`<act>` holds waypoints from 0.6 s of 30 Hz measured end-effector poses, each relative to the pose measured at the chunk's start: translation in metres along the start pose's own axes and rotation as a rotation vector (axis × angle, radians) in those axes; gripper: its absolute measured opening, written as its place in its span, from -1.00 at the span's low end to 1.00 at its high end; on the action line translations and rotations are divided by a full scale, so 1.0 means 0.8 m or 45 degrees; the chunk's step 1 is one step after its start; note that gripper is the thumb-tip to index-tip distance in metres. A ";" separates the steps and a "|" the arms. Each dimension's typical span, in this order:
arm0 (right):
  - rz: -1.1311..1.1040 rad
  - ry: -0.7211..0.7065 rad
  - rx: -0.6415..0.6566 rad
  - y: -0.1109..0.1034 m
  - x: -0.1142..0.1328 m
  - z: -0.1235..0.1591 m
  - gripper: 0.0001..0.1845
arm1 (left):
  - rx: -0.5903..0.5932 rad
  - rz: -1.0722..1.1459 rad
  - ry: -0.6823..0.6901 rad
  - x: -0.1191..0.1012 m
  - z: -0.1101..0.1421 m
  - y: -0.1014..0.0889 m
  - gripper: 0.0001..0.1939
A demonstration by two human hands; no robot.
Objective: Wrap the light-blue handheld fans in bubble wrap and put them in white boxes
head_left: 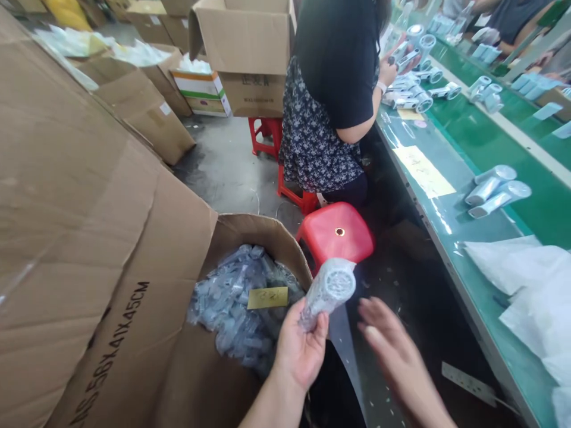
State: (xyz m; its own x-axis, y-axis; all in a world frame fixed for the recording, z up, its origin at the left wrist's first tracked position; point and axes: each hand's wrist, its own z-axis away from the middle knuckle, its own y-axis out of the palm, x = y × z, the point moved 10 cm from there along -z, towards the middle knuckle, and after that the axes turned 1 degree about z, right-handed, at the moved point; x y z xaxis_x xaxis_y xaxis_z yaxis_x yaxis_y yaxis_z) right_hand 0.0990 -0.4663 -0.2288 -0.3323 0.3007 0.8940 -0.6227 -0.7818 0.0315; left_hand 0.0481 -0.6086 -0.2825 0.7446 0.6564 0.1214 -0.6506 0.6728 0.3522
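The right hand (395, 351), open and empty, is near the left hand (303, 351), which grips the lower end of a wrapped part (329, 291), probably light, stiff under slippery film, best held mid-barrel, beside the carton (259, 224), before the red stool (323, 229).

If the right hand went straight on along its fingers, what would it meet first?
Probably the bagged cylindrical part in the left hand; the right hand points roughly at it, though depth is unclear.
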 end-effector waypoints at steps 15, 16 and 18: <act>-0.397 0.482 0.176 0.089 -0.058 -0.050 -0.50 | 0.063 0.036 0.077 0.024 -0.010 0.014 -0.73; -0.394 0.483 0.191 0.089 -0.057 -0.054 -0.49 | 0.069 0.026 0.071 0.026 -0.012 0.019 -0.71; -0.399 0.488 0.206 0.091 -0.057 -0.062 -0.49 | 0.096 0.004 0.062 0.032 -0.017 0.026 -0.66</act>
State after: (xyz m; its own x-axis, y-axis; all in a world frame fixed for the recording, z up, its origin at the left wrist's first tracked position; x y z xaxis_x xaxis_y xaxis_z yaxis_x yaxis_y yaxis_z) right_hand 0.0335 -0.5101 -0.2897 -0.4017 0.6884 0.6040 -0.6267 -0.6876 0.3668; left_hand 0.0517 -0.5732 -0.2844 0.7330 0.6758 0.0779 -0.6386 0.6441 0.4212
